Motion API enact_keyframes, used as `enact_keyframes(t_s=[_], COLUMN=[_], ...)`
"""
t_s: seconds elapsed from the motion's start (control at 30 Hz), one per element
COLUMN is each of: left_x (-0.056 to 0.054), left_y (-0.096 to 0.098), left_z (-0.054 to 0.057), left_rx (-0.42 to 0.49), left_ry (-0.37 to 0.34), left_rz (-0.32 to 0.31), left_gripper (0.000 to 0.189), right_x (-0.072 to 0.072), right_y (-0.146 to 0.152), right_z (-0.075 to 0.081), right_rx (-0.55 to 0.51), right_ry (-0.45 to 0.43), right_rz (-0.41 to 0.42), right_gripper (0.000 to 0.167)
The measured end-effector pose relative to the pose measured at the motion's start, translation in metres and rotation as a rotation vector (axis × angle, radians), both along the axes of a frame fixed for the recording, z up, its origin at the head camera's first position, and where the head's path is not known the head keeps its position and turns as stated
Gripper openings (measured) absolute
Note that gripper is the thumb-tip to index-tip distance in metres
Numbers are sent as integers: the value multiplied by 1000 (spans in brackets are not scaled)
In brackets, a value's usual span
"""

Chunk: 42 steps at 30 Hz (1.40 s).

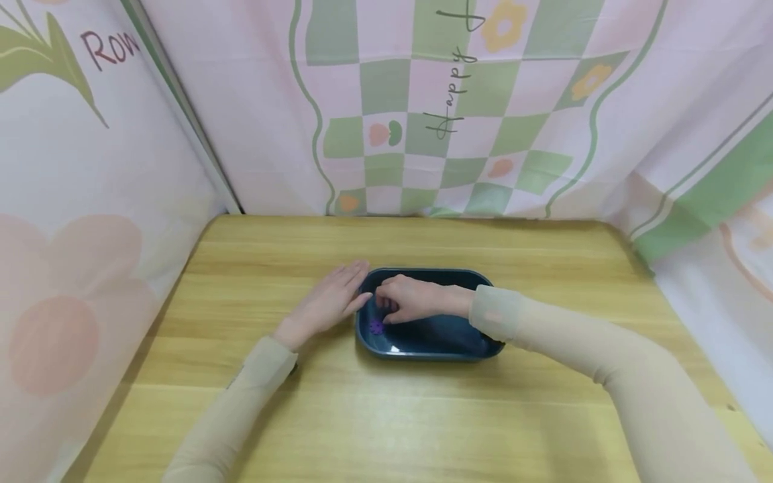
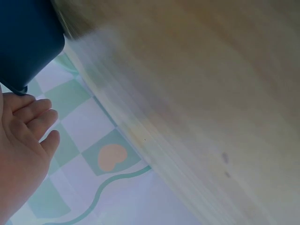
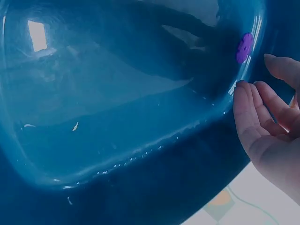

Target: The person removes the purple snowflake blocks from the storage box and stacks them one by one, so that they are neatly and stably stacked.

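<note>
A dark blue oval-ended basin (image 1: 431,356) sits on the wooden table. Inside it, by the left end, lies a small purple disc with a notched edge (image 1: 376,327). My right hand (image 1: 417,299) reaches into the basin, fingers bent, just above the disc. In the right wrist view a gap shows between thumb and fingertips, and the purple disc (image 3: 244,48) lies apart from them against the curved wall. Outside the basin, my left hand (image 1: 329,295) has its fingers extended along the left rim. In the left wrist view its fingertips (image 2: 28,99) meet the basin's edge.
The wooden table (image 1: 272,248) spreads around the basin. Printed curtains (image 1: 241,121) hang behind and on both sides of it. A tiny pale fleck (image 3: 75,126) and bright reflections show on the basin's glossy floor.
</note>
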State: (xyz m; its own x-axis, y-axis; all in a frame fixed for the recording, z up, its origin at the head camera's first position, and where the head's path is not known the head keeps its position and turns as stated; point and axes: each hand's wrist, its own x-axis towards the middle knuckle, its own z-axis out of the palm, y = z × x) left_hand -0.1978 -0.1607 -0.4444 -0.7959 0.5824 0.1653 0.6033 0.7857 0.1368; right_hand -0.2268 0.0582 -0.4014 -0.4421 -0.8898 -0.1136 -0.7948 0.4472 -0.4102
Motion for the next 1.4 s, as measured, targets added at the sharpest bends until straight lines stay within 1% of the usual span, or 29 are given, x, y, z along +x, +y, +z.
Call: enact_keyframes(t_s=[0.23,0.43,0.7,0.87,1.17,1.4], left_x=[1,1,0,0,0,0], left_y=[-1,0,1,1,-1,-1], left_z=[0,0,3,2,-2,-2], left_rx=[-5,1,0,5,5,6], left_ry=[-15,-10,-10,-6,34,14], left_rz=[5,0,-3,-3,-9,0], left_gripper=[61,61,60,60,59,59], right_x=[1,1,2,2,1,1], right_y=[-5,-7,-10,-13,-15,-17], right_z=[-8,-14,-15,-16,-21,-23], right_rx=[19,37,65,96,113,149], right_ry=[2,-8,-20,-41,-42,-29], right_rz=[2,-6,-24,-35,-40,-57], right_gripper=[22,27,31,33,28,27])
